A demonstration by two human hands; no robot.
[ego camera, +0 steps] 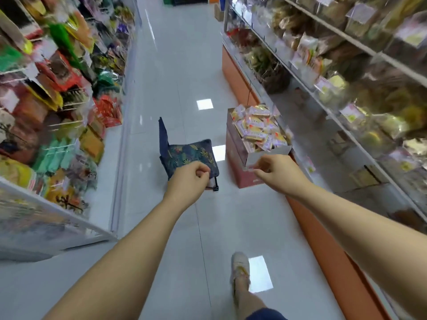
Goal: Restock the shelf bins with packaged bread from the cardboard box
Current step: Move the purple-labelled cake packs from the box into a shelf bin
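An open cardboard box [240, 155] stands on the aisle floor by the right-hand shelf, heaped with small yellow-and-pink bread packets [258, 128]. My right hand [275, 172] reaches out just short of the box's near flap, fingers loosely curled and holding nothing. My left hand [189, 181] hangs in front of a dark blue leaf-print folding stool [191, 153], fingers curled with nothing in them. The shelf bins [346, 93] on the right hold clear-wrapped baked goods, all blurred.
Snack shelves [53, 100] line the left side of the narrow aisle. An orange plinth [328, 239] runs under the right shelving. My shoe [240, 269] is on the glossy grey floor in front of me. Another box [218, 11] sits far down the aisle.
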